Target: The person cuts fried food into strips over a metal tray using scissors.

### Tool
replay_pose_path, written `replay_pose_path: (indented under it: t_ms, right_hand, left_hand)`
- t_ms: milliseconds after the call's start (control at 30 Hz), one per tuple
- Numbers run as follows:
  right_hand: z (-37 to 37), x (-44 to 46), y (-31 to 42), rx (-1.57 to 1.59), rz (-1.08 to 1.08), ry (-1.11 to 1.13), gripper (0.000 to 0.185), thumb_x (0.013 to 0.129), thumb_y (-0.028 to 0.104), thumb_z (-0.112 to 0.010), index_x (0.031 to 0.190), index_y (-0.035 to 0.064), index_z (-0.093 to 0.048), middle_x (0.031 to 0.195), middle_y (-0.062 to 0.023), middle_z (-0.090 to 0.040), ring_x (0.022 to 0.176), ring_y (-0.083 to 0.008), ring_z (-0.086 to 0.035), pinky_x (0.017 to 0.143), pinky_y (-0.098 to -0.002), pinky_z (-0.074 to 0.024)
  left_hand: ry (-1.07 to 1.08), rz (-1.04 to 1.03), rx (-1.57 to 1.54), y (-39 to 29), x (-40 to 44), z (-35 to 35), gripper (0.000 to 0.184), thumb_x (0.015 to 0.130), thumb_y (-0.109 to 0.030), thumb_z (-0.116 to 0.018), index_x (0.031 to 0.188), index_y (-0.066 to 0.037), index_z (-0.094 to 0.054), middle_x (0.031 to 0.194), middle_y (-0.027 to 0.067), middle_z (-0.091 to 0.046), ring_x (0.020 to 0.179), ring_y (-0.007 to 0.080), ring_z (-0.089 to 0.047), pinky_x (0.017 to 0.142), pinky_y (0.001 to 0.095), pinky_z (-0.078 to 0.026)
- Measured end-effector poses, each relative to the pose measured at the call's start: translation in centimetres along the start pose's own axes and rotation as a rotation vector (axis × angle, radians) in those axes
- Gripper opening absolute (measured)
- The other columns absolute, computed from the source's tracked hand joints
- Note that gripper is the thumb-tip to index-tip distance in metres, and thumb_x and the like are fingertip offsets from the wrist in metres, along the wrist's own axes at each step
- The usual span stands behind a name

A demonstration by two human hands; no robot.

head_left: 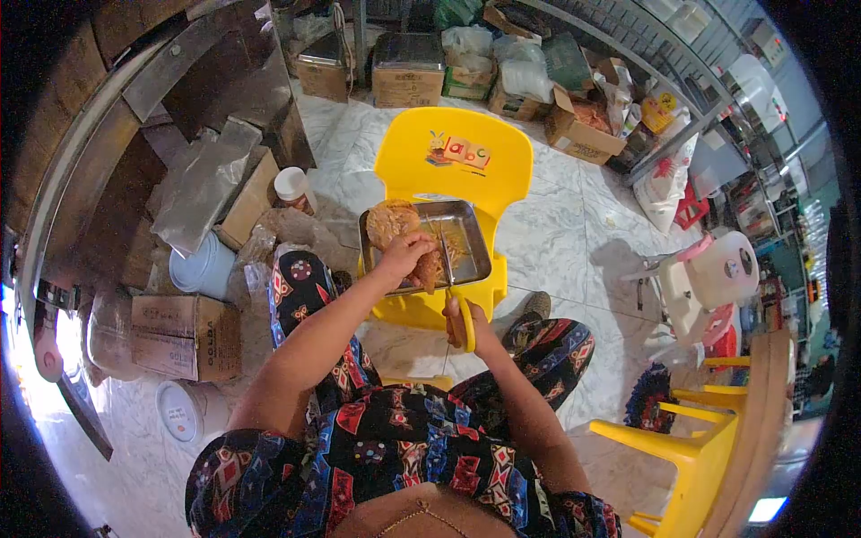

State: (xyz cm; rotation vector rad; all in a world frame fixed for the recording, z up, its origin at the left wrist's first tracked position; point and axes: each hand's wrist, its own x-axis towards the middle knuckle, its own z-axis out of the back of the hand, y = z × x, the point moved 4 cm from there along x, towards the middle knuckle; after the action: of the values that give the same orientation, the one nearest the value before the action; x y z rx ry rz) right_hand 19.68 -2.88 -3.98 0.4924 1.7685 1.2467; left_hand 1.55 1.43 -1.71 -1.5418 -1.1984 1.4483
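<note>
A metal tray (pixel 479 235) rests on the seat of a yellow chair (pixel 404 148). My left hand (pixel 408 255) holds a reddish-brown piece of food (pixel 430 267) over the tray, its fingers closed round the upper end. My right hand (pixel 468 328) grips yellow-handled scissors (pixel 465 314), whose blades point away from me over the tray beside that piece. At the tray's far left corner lies a larger round brown piece (pixel 391 222). Thin cut strips (pixel 456 244) are scattered on the tray bottom. Whether the blades touch the food I cannot tell.
To the left are a lidded jar (pixel 292 186), a blue bucket (pixel 203 268), a cardboard box (pixel 186 334) and a white tub (pixel 184 410). Boxes (pixel 408 82) line the far side. At right stand a white-pink chair (pixel 704 278) and a yellow stool (pixel 695 453).
</note>
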Motion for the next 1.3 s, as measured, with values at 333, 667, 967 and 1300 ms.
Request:
replay_pose_path:
  t_ms: [333,667,967,1300]
  right_hand:
    - [-0.4,-0.8,1.6,-0.111,0.1,-0.037,0.034,0.084,0.04,-0.048,0.083,0.0061,-0.047,0.051,0.0014,-0.04,0.039,-0.0087,-0.04,0.039,-0.0228,-0.0373]
    - [-0.7,-0.6,1.5,-0.163,0.072,-0.002,0.037,0.084,0.043,-0.046,0.087,0.0058,-0.046,0.058,-0.0003,-0.042,0.045,-0.0091,-0.043,0.043,-0.0234,-0.0405]
    - [-0.8,-0.7,1.6,-0.131,0.073,-0.016,0.039,0.082,0.045,-0.048,0.085,0.0055,-0.046,0.056,0.0003,-0.041,0.044,-0.0094,-0.042,0.041,-0.023,-0.0391]
    - [-0.2,-0.7,1.4,-0.111,-0.035,-0.074,0.034,0.081,0.042,-0.052,0.079,0.0094,-0.045,0.049,0.0036,-0.037,0.036,-0.0073,-0.036,0.035,-0.0226,-0.033]
  left_hand:
    - [-0.09,-0.016,-0.061,0.4,0.7,0.5,0.02,0.08,-0.024,-0.05,0.093,-0.01,-0.055,0.067,0.0015,-0.053,0.047,0.0116,-0.05,0.033,0.0274,-0.044]
    - [-0.074,-0.022,-0.002,0.3,0.3,0.2,0.021,0.08,-0.025,-0.051,0.094,-0.009,-0.054,0.069,0.0014,-0.053,0.05,0.0117,-0.051,0.032,0.0274,-0.043]
    - [0.009,-0.02,-0.061,1.0,0.7,0.0,0.017,0.08,-0.021,-0.051,0.088,-0.007,-0.056,0.067,0.0033,-0.054,0.047,0.0124,-0.052,0.032,0.027,-0.044]
    - [-0.019,-0.005,-0.051,0.9,0.6,0.1,0.019,0.08,-0.023,-0.051,0.092,-0.009,-0.054,0.07,0.0019,-0.053,0.051,0.0129,-0.051,0.032,0.0278,-0.043]
